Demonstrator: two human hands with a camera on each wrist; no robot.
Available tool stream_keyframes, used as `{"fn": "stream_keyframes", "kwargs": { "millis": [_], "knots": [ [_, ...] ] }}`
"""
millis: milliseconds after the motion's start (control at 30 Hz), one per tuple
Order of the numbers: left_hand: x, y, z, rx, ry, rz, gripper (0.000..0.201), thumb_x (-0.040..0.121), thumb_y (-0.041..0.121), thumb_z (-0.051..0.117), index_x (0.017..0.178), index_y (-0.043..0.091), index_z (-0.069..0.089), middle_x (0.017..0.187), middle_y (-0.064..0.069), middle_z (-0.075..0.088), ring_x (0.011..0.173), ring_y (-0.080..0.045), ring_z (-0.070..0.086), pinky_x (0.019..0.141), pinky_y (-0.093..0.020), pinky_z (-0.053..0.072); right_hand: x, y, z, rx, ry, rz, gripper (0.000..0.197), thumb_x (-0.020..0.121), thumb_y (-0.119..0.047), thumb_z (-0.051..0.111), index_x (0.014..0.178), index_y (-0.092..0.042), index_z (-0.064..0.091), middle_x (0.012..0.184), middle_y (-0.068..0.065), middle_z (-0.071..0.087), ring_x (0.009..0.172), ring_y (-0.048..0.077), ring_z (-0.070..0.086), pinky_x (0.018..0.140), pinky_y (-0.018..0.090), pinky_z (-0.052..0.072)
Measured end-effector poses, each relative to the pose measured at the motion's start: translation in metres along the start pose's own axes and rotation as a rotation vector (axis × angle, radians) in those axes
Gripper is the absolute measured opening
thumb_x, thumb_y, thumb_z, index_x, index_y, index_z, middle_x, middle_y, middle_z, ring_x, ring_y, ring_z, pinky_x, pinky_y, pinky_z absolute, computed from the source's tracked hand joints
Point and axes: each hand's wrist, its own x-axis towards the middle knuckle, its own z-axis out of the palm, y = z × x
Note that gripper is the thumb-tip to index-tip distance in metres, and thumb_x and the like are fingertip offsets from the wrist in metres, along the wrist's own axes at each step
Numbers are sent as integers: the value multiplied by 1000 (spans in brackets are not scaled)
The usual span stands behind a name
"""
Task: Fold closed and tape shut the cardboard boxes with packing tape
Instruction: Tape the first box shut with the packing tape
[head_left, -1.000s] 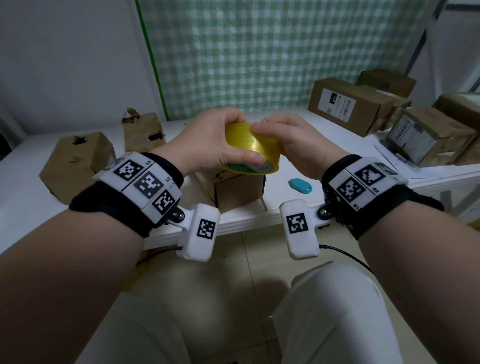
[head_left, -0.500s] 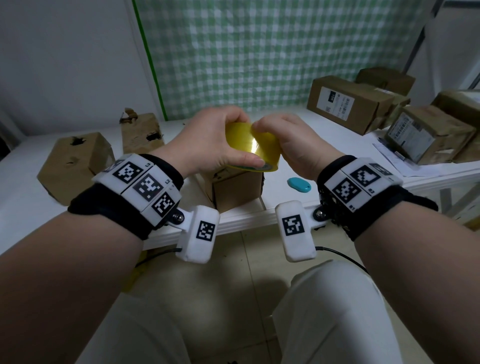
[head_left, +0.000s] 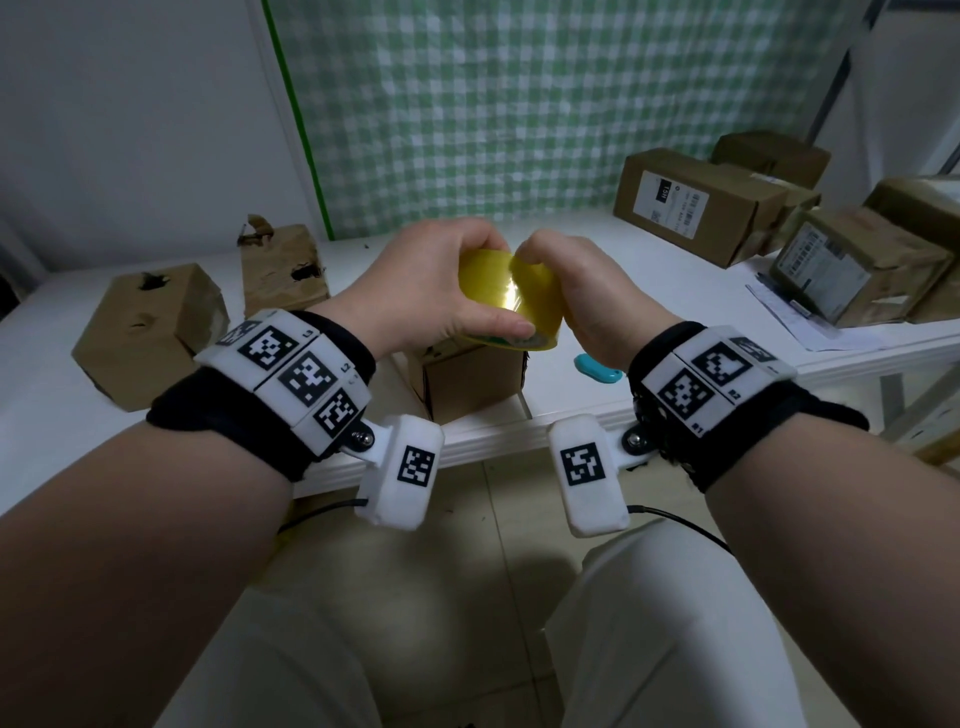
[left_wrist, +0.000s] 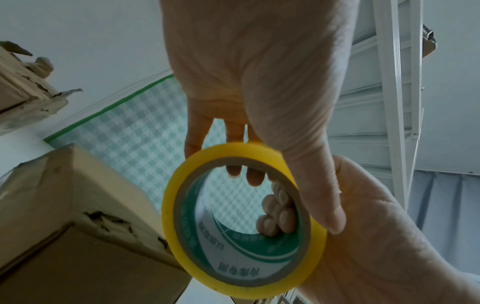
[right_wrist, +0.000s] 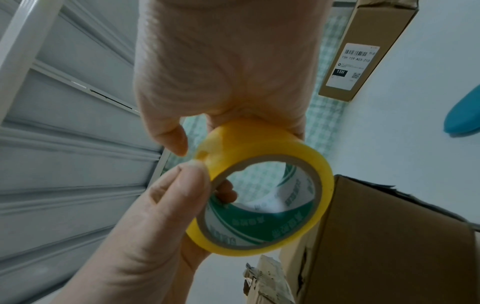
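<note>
A yellow packing tape roll (head_left: 511, 291) is held up in front of me by both hands. My left hand (head_left: 431, 291) grips it, thumb on the near rim and fingers over the top. My right hand (head_left: 582, 291) curls onto the roll's right side, fingertips at its top edge. In the left wrist view the tape roll (left_wrist: 176, 226) shows its green-printed core. In the right wrist view my right thumb sits against the outer face of the tape roll (right_wrist: 259, 139). A small cardboard box (head_left: 472, 384) stands right below on the table's front edge, its top hidden by the hands.
Two torn cardboard boxes (head_left: 150, 332) (head_left: 283, 270) stand on the white table (head_left: 493, 441) at the left. Labelled boxes (head_left: 701, 202) (head_left: 862, 270) crowd the right, with a paper sheet (head_left: 810, 322). A teal object (head_left: 597, 369) lies beside the small box.
My right fingers have curled in tighter at the roll's top edge, close to the left fingers. The roll has stayed in nearly the same place above the small box.
</note>
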Motion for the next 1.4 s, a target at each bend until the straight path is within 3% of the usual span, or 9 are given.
{"fn": "stream_keyframes", "kwargs": {
  "millis": [367,533,667,800,867,933,1033,1400],
  "knots": [
    [-2,3,5,-15,3,-22,52,57,49,83,98,32,56,85,20,52,80,-2,49,62,-17,36,0,-2,1,-12,32,53,19,60,-31,47,68,-14,45,67,1,39,64,16,35,58,31,26],
    [-1,2,6,-53,-4,-28,50,59,46,83,99,30,55,91,15,54,86,-8,51,65,-18,39,2,0,-1,-46,40,29,17,58,-25,44,64,-11,39,67,4,31,67,22,28,57,33,21],
    [1,-5,1,-118,-12,-29,52,62,45,80,105,26,57,103,6,58,97,-12,55,75,-20,44,4,4,-11,-47,-63,-15,32,58,-31,52,78,-5,53,76,8,40,78,25,34,67,37,26],
    [0,-12,-2,-196,-17,-58,59,67,39,78,120,27,57,124,9,55,116,-5,47,88,-11,37,3,4,-22,-45,-162,-15,19,68,-21,52,79,-8,62,71,1,55,74,17,48,71,31,36],
    [1,-12,-5,-189,-3,-46,58,72,31,78,126,27,57,133,10,50,124,-2,42,101,-20,35,5,5,-23,-95,-137,-25,20,70,-24,57,83,-11,65,76,2,59,76,15,53,72,28,39],
    [3,-9,-6,-125,53,-40,52,79,22,74,128,25,57,136,8,51,127,-5,42,107,-25,32,6,6,-21,-151,-94,-46,17,77,-23,63,87,-10,64,79,1,60,73,12,55,67,23,40],
    [7,-4,-3,42,155,-29,45,85,19,67,129,21,58,132,5,58,125,-8,48,108,-26,34,6,6,-18,-202,-29,-67,10,90,-13,60,95,-6,63,81,2,60,70,11,55,63,22,41],
    [10,6,12,199,394,49,42,85,15,65,126,19,60,103,3,72,106,-15,63,98,-36,46,6,4,-12,-336,28,-100,10,88,-17,62,95,-12,66,88,4,63,77,13,56,65,25,43]
  ]
}}
